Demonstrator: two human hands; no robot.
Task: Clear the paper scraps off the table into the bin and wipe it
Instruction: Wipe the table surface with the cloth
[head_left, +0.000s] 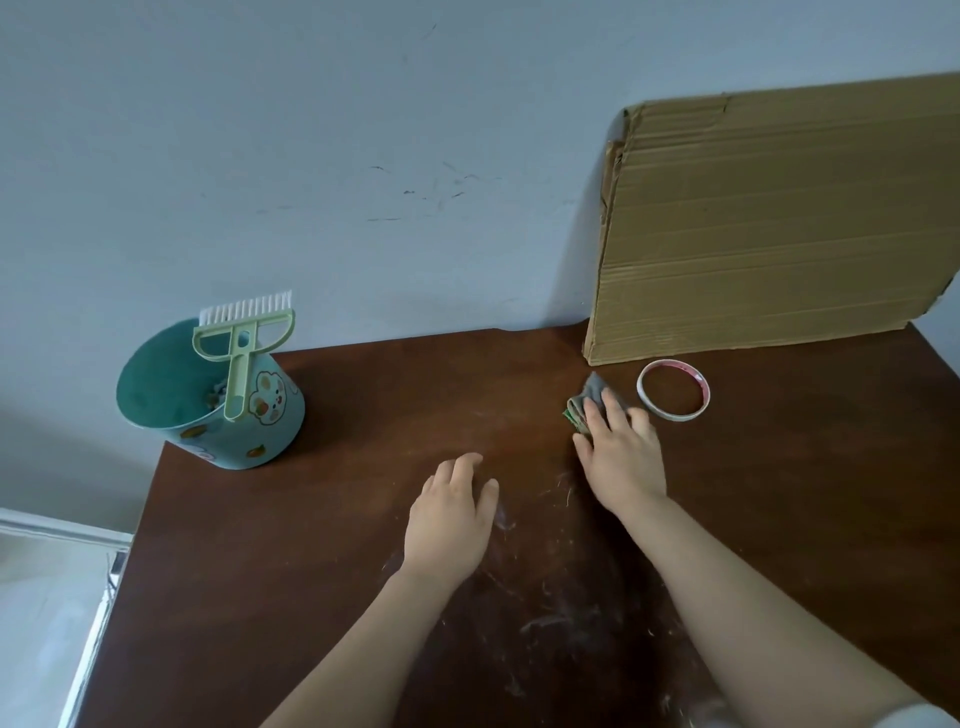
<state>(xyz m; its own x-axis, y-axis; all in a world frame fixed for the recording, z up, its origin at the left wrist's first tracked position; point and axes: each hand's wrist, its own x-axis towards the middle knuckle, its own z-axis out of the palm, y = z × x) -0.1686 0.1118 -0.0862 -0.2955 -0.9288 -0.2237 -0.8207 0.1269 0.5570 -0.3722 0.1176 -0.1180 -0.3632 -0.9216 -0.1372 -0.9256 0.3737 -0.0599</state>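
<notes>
You are pressing your right hand (621, 457) down on a small grey cloth (589, 397), with the fingers lying fairly straight and close together over it, flat against the brown worktop (363, 415). The cloth is sitting towards the far right of the worktop, and only its far end is showing past your fingertips. Your left hand (449, 514) is resting on the worktop near the middle, fingers loose and slightly spread, holding nothing.

A white tape roll (670, 414) is lying just beside the cloth on its right, close to your fingers. Behind both, a sheet of cardboard (779, 234) is leaning against the wall (363, 130).

The teal bin (218, 436) is standing at the far left corner, well apart from the cloth, with a pale green brush (244, 343) hanging on its rim. Pale streaks and fine bits (545, 623) are lying on the worktop between your forearms.
</notes>
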